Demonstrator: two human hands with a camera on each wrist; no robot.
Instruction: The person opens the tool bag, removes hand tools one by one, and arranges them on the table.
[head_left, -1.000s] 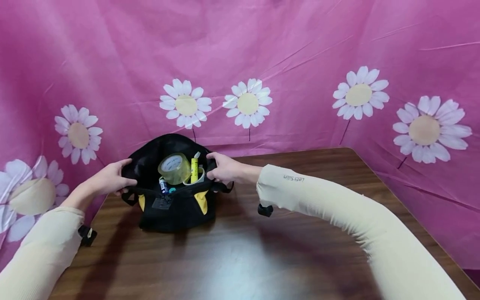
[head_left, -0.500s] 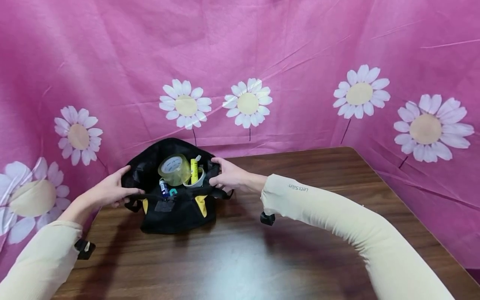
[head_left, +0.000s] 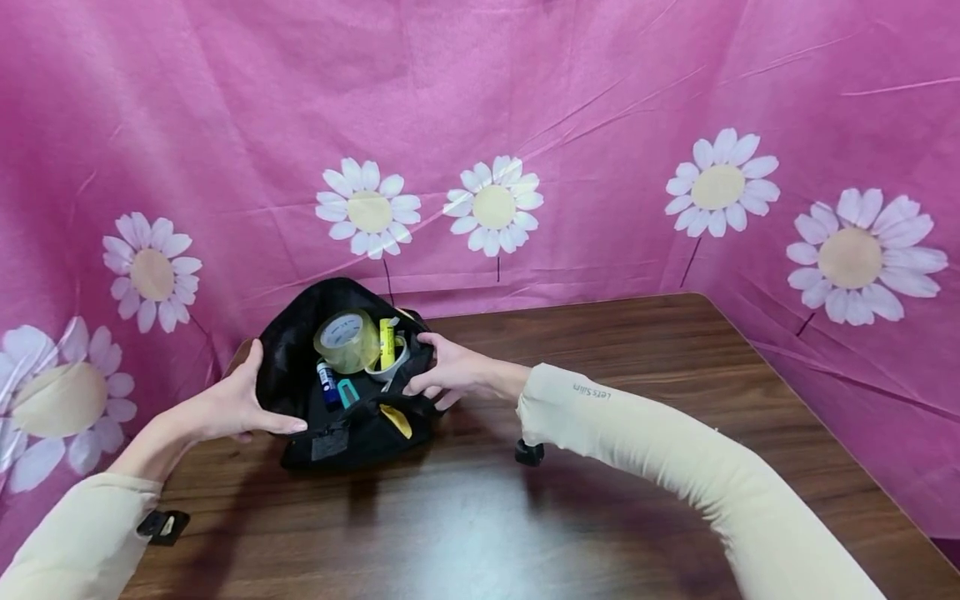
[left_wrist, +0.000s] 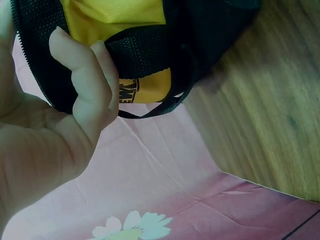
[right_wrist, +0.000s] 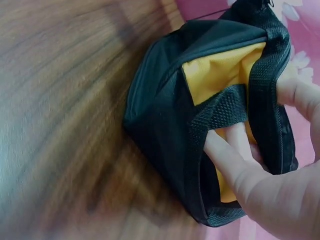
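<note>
A black tool bag [head_left: 352, 446] with yellow panels stands on the table, its zippered mouth spread wide. My left hand [head_left: 232, 400] holds its left end, thumb along the front rim; fingers bend against the zipper edge in the left wrist view. My right hand [head_left: 461, 367] grips the right end, with fingers behind the webbing handle [right_wrist: 220, 107] in the right wrist view. Inside lie a roll of clear packing tape [head_left: 356, 350], a yellow tube [head_left: 387, 343], a white ring-shaped roll [head_left: 401, 358], a blue tube with white lettering [head_left: 327, 385] and a small teal piece [head_left: 347, 392].
The brown wooden table [head_left: 600, 467] reaches right and toward me from the bag. A pink cloth [head_left: 585, 83] printed with daisies hangs behind and along both sides. A small black device [head_left: 529, 452] sits under the right wrist.
The bag's mouth has tipped toward me, showing more of the blue tube and teal piece. My left hand has shifted right and down with its thumb spread; my right hand has lowered slightly.
</note>
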